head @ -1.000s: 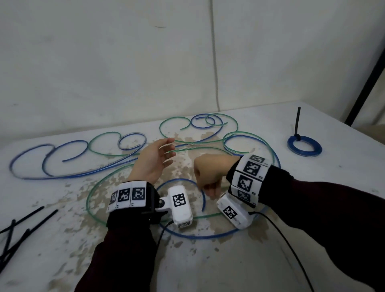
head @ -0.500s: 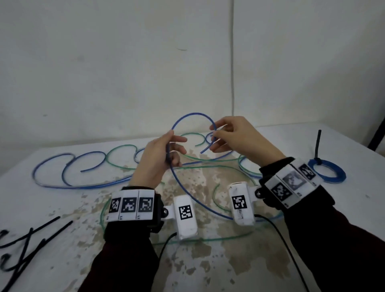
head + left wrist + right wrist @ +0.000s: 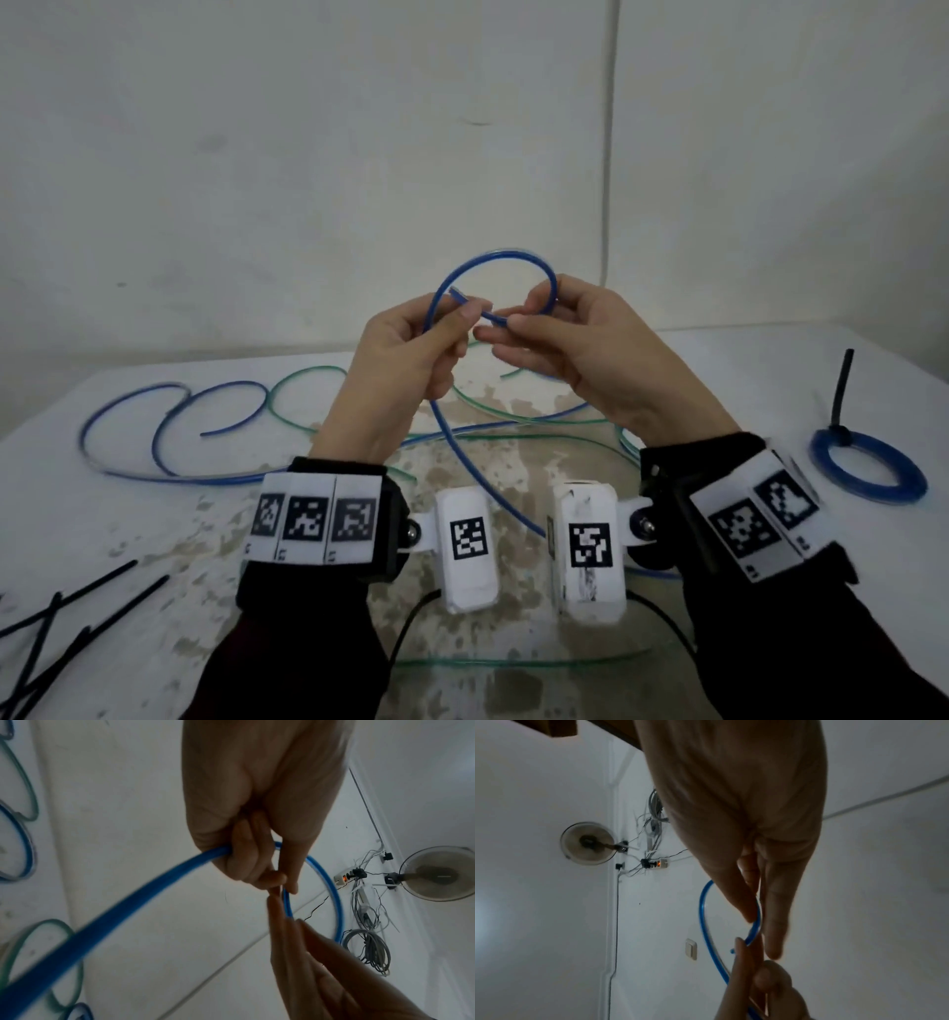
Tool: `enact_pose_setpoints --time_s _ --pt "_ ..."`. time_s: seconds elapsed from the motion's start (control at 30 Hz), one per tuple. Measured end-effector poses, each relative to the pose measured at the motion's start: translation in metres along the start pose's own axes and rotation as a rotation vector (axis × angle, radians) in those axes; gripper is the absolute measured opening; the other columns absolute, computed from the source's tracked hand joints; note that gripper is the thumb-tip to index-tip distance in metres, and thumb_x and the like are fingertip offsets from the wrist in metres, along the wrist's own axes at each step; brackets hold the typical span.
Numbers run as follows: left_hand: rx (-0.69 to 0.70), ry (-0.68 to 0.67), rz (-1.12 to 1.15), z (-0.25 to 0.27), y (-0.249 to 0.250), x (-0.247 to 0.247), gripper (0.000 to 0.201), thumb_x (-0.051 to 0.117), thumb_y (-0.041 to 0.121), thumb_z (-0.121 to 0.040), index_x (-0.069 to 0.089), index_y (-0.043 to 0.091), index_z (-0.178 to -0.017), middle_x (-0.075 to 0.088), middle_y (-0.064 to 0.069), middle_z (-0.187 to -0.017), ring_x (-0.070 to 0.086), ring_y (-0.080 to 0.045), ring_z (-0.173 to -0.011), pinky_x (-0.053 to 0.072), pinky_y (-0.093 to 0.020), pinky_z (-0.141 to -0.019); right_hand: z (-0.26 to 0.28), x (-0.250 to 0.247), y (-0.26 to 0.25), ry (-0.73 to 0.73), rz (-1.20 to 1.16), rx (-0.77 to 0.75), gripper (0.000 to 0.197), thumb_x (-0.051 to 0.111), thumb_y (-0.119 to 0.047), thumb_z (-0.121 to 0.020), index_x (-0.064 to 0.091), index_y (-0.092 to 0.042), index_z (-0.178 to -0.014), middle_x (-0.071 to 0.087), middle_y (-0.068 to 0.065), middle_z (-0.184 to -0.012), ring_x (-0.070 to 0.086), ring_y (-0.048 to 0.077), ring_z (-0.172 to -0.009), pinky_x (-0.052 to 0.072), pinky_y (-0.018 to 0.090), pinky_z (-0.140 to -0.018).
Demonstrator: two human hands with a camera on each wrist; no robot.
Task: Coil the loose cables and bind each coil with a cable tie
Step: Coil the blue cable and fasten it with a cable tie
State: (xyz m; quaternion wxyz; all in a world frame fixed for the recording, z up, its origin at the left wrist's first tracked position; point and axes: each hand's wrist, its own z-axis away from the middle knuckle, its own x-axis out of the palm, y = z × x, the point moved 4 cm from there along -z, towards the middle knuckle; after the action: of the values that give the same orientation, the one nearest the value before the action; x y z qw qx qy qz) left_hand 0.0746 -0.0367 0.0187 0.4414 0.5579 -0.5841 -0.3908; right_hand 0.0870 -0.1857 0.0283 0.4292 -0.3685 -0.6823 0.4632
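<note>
Counter (image 3: 770,370): white top, mottled with brown stains across the middle, set against a pale wall (image 3: 308,154). A thin conduit (image 3: 611,154) is run vertically down that wall. In the wrist views a round fan (image 3: 437,876) is seen mounted high, just beside a white power strip (image 3: 344,877) with an orange light lit. A bundle of grey wires (image 3: 370,949) is hung nearby. A wall switch (image 3: 691,949) is also seen.

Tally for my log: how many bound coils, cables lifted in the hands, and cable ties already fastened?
Bound blue coil: 1
Blue cable pinched by left hand and right hand: 1
Fastened cable tie: 1
Total: 3
Loose ties overlap, so not counted.
</note>
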Motion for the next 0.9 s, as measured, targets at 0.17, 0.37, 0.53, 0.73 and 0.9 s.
enact_pose_setpoints --time_s 0.17,0.37,0.53,0.73,0.9 --pt "-0.018 -0.025 -0.119 0.001 -0.003 -0.001 0.018 0.061 0.02 -0.09 0.066 0.004 -0.087 0.036 0.002 -0.058 0.021 -0.009 -0.043 0.018 -0.021 -0.042 0.005 -0.005 -0.006 -0.017 0.461 -0.022 0.03 0.07 -0.014 -0.084 0.057 -0.01 -0.111 0.071 0.006 -0.09 0.07 0.019 -0.086 0.059 0.034 -0.075" --pt "-0.113 -0.181 -0.328 0.007 -0.003 0.004 0.017 0.073 0.021 -0.079 0.074 0.005 -0.083 0.024 0.005 -0.048 0.015 -0.015 -0.049 0.014 -0.028 -0.047 0.008 -0.007 -0.011 -0.084 0.629 -0.05 0.016 0.066 -0.02 -0.087 0.072 -0.014 -0.1 0.072 0.003 -0.082 0.066 0.012 -0.077 0.057 0.03 -0.077" --pt "-0.143 -0.176 -0.385 0.009 -0.002 0.003 0.017 0.077 0.028 -0.074 0.074 0.011 -0.074 0.023 0.006 -0.047 0.016 -0.014 -0.048 0.014 -0.027 -0.048 0.006 -0.008 -0.006 -0.071 0.591 -0.009 0.009 0.069 -0.017 -0.085 0.072 -0.009 -0.083 0.07 0.004 -0.07 0.067 0.014 -0.069 0.058 0.028 -0.073" --pt "-0.137 -0.316 -0.231 0.016 0.003 0.009 0.025 0.06 0.04 -0.08 0.075 0.021 -0.076 0.013 0.001 -0.056 0.012 -0.011 -0.045 0.012 -0.025 -0.044 0.01 -0.009 -0.013 -0.085 0.518 -0.028 0.01 0.067 -0.013 -0.085 0.069 -0.004 -0.085 0.07 0.007 -0.068 0.065 0.013 -0.065 0.055 0.022 -0.066" --pt "-0.174 -0.351 -0.192 0.016 0.001 0.01 0.025 0.047 0.022 -0.097 0.068 0.013 -0.087 0.017 0.006 -0.052 0.013 -0.007 -0.041 0.012 -0.02 -0.041 0.016 -0.006 -0.02 -0.153 0.517 -0.047 0.01 0.067 -0.013 -0.084 0.069 -0.004 -0.088 0.073 0.014 -0.081 0.067 0.013 -0.069 0.055 0.022 -0.069"
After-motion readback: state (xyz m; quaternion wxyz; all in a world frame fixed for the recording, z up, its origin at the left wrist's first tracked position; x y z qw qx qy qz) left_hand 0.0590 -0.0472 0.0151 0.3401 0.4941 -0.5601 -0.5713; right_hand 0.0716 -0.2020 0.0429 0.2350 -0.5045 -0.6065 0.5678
